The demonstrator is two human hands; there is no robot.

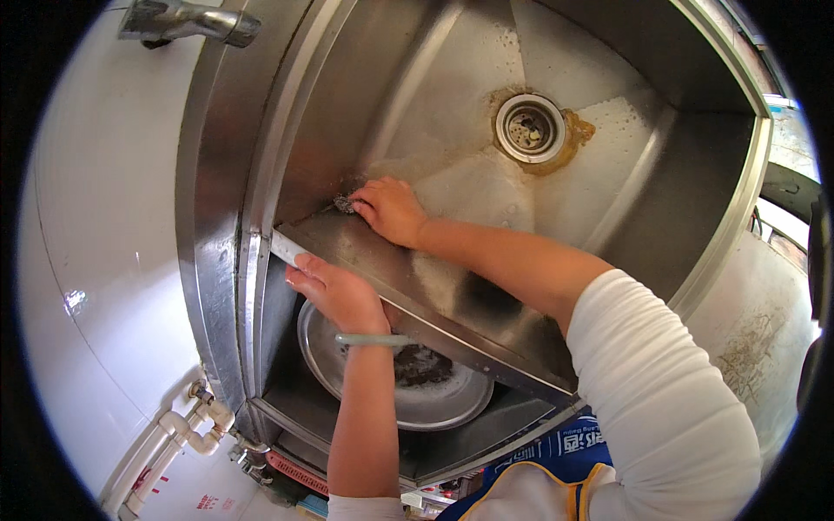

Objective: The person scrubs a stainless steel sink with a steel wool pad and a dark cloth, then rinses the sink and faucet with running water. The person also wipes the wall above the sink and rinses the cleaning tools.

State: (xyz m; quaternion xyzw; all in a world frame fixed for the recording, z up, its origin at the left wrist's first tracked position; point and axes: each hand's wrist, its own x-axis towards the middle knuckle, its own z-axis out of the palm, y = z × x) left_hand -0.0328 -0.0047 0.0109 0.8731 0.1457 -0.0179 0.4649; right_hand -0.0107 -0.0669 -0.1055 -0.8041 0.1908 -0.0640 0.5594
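Deep in a stainless steel sink basin (pixel 469 189), my right hand (pixel 391 210) presses a metal scouring pad (pixel 344 204) into the near left corner. The pad is partly hidden by the fingers. My left hand (pixel 335 290), with a pale green bangle (pixel 374 340) at the wrist, grips the metal divider (pixel 284 249) between two basins. Beneath that forearm, a round metal basin (pixel 443 407) with dark residue and suds lies in the nearer compartment. Brown grime surrounds the drain (pixel 530 129), which has small scraps inside.
A metal faucet (pixel 189 23) juts out at the upper left beside the white tiled wall (pixel 111 215). Pipes and valves (pixel 202 423) run along the lower left. Near them lies a pink plastic basket (pixel 298 473). A stained metal surface (pixel 749 338) is to the right.
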